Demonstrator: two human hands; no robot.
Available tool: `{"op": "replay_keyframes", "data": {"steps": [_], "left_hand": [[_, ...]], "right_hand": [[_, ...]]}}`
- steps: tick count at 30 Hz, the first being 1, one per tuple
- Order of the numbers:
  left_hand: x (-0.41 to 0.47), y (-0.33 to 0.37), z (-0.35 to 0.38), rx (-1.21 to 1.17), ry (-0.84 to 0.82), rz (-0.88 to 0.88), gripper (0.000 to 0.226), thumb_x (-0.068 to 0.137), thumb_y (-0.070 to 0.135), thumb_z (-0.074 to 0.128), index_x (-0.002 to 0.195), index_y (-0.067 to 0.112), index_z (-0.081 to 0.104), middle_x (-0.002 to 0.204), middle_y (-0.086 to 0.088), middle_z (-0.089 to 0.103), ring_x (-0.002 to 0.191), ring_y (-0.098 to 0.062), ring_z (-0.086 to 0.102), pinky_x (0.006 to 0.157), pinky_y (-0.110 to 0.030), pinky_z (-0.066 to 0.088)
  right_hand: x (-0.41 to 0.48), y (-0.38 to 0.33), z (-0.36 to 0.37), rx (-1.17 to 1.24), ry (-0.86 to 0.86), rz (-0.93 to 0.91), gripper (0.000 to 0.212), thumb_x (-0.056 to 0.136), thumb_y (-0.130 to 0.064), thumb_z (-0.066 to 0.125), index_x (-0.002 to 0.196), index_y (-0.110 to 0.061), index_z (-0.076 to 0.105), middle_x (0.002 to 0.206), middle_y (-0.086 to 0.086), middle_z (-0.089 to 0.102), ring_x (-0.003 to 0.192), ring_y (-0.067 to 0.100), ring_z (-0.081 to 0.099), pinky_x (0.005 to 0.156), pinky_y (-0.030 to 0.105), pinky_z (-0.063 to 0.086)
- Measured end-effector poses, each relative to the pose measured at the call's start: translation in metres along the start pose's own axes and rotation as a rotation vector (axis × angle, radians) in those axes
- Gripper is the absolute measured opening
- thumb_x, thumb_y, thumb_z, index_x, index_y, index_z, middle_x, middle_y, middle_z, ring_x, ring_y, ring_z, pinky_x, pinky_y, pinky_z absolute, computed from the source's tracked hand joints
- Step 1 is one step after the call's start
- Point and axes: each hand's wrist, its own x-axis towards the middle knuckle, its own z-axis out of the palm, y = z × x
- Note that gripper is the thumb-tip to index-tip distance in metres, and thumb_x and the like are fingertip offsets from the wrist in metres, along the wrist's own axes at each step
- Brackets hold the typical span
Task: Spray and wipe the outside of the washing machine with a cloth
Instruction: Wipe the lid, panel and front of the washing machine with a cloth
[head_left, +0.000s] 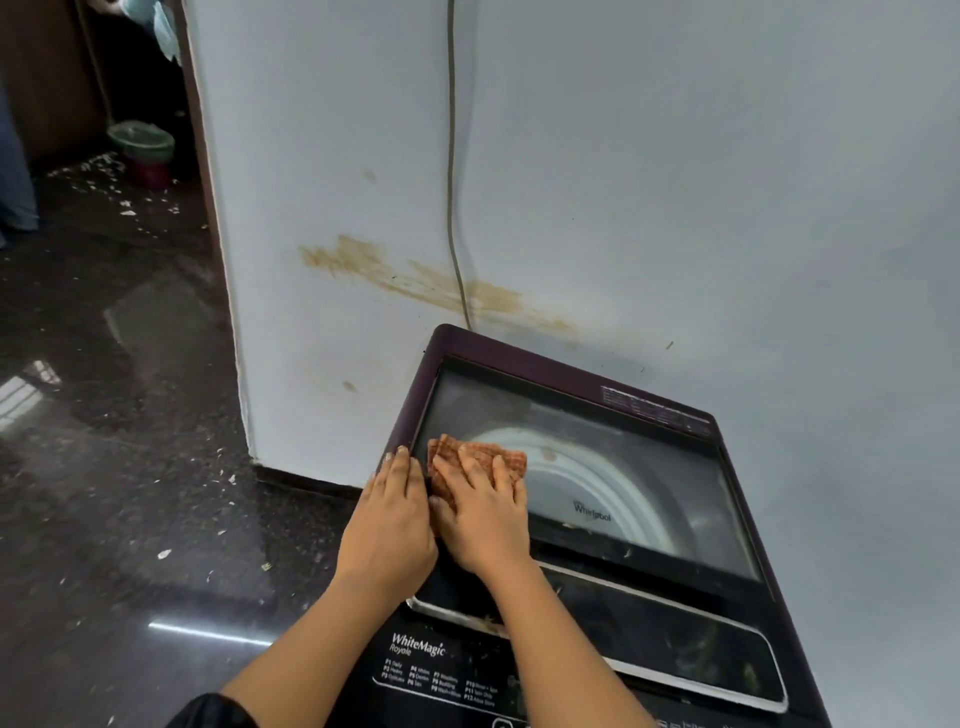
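The cloth (480, 462), a checked orange-brown rag folded small, lies flat on the glass lid (597, 467) of the washer (675, 613), at the lid's near-left corner. The right hand (480, 512) presses down on it with fingers spread and nearly straight, palm on the rag, not gripping so much as pinning it. The left hand (390, 525) lies flat and open just beside it on the lid's left frame, fingertips on the edge, holding nothing.

The washer stands against a pale wall (675, 182), its control panel (571, 670) nearest the person. A cable (453, 156) hangs down the wall and goes behind the machine's back edge. No spray bottle is in view.

Risks, as I judge them: the rag is held only by pressure from a flat palm, so a fast stroke could let it bunch or slip out, leaving bare fingers to smear the glass. Crumbs and grit show on the strip between lid and panel; dragging them under the rag could scratch the glass. Leaning weight through both hands may flex the lid. A wet rag carried onto the panel, or back toward the cable, could put moisture where it should not go. The dark floor (130, 467) looks wet and littered, so footing may slip.
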Motion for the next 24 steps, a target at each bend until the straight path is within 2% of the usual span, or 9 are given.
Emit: {"op": "replay_keyframes", "data": {"steps": [3, 6, 9, 12, 14, 17, 19, 22, 24], "left_hand": [[-0.002, 0.012, -0.001, -0.056, -0.015, 0.042, 0.059, 0.092, 0.018, 0.027, 0.145, 0.003, 0.009, 0.156, -0.015, 0.007, 0.144, -0.021, 0.003, 0.115, -0.028, -0.001], [-0.005, 0.020, 0.005, -0.099, -0.042, 0.071, 0.058, 0.093, 0.020, 0.028, 0.145, 0.004, 0.010, 0.156, -0.014, 0.010, 0.144, -0.019, 0.004, 0.115, -0.027, -0.001], [-0.014, 0.027, 0.017, -0.056, -0.103, 0.053, 0.061, 0.096, 0.035, 0.027, 0.145, 0.004, 0.008, 0.156, -0.013, 0.006, 0.144, -0.022, 0.002, 0.115, -0.031, 0.000], [-0.023, 0.031, 0.031, 0.156, -0.124, 0.033, 0.065, 0.094, 0.047, 0.020, 0.146, 0.009, 0.012, 0.157, -0.012, 0.006, 0.144, -0.026, -0.001, 0.115, -0.041, -0.002], [-0.026, 0.035, 0.036, 0.227, -0.088, 0.009, 0.065, 0.093, 0.049, 0.017, 0.146, 0.012, 0.016, 0.157, -0.009, 0.010, 0.144, -0.025, 0.000, 0.114, -0.046, -0.005], [-0.027, 0.041, 0.037, 0.264, -0.043, 0.005, 0.065, 0.092, 0.051, 0.017, 0.145, 0.013, 0.021, 0.156, -0.009, 0.016, 0.144, -0.025, 0.005, 0.112, -0.049, -0.008], [-0.026, 0.046, 0.038, 0.268, -0.048, 0.014, 0.066, 0.092, 0.052, 0.019, 0.144, 0.012, 0.024, 0.155, -0.010, 0.019, 0.144, -0.025, 0.007, 0.112, -0.049, -0.009], [-0.027, 0.058, 0.044, 0.268, -0.072, 0.050, 0.067, 0.091, 0.054, 0.018, 0.144, 0.013, 0.023, 0.155, -0.009, 0.018, 0.144, -0.024, 0.008, 0.113, -0.047, -0.008], [-0.028, 0.071, 0.051, 0.270, -0.071, 0.065, 0.067, 0.091, 0.054, 0.018, 0.144, 0.013, 0.025, 0.155, -0.010, 0.019, 0.144, -0.024, 0.009, 0.114, -0.047, -0.005]], "right_hand": [[0.004, -0.008, -0.003, -0.005, -0.088, -0.145, 0.054, 0.096, -0.038, 0.037, 0.147, -0.039, 0.018, 0.159, -0.008, 0.014, 0.146, 0.031, -0.002, 0.116, 0.053, -0.001], [-0.006, 0.004, -0.005, 0.049, -0.066, -0.251, 0.054, 0.095, -0.026, 0.042, 0.147, -0.028, 0.028, 0.154, -0.007, 0.030, 0.145, 0.025, 0.009, 0.118, 0.047, 0.004], [-0.017, 0.036, -0.006, 0.050, 0.035, -0.120, 0.050, 0.092, -0.033, 0.043, 0.141, -0.040, 0.034, 0.154, -0.012, 0.029, 0.144, 0.026, 0.013, 0.116, 0.046, 0.007], [-0.019, 0.059, -0.010, -0.006, 0.001, 0.085, 0.051, 0.094, -0.052, 0.034, 0.143, -0.049, 0.021, 0.159, -0.011, 0.011, 0.145, 0.032, 0.000, 0.114, 0.055, 0.001], [-0.018, 0.064, -0.012, -0.007, -0.041, 0.029, 0.050, 0.093, -0.054, 0.034, 0.141, -0.052, 0.020, 0.159, -0.011, 0.008, 0.145, 0.034, -0.005, 0.113, 0.058, -0.003], [-0.032, 0.074, -0.011, 0.023, -0.024, -0.145, 0.044, 0.090, -0.050, 0.036, 0.134, -0.053, 0.036, 0.155, -0.014, 0.024, 0.145, 0.029, 0.008, 0.114, 0.053, 0.003], [-0.045, 0.099, -0.012, 0.026, 0.057, -0.067, 0.044, 0.087, -0.053, 0.036, 0.131, -0.052, 0.041, 0.152, -0.017, 0.031, 0.143, 0.026, 0.015, 0.114, 0.051, 0.010], [-0.052, 0.141, -0.018, -0.021, 0.070, 0.198, 0.046, 0.092, -0.056, 0.032, 0.138, -0.052, 0.029, 0.157, -0.013, 0.019, 0.144, 0.030, 0.008, 0.114, 0.053, 0.007], [-0.048, 0.153, -0.023, -0.038, 0.000, 0.218, 0.050, 0.093, -0.059, 0.028, 0.141, -0.053, 0.018, 0.159, -0.011, 0.008, 0.145, 0.034, -0.001, 0.112, 0.058, 0.002]]}}
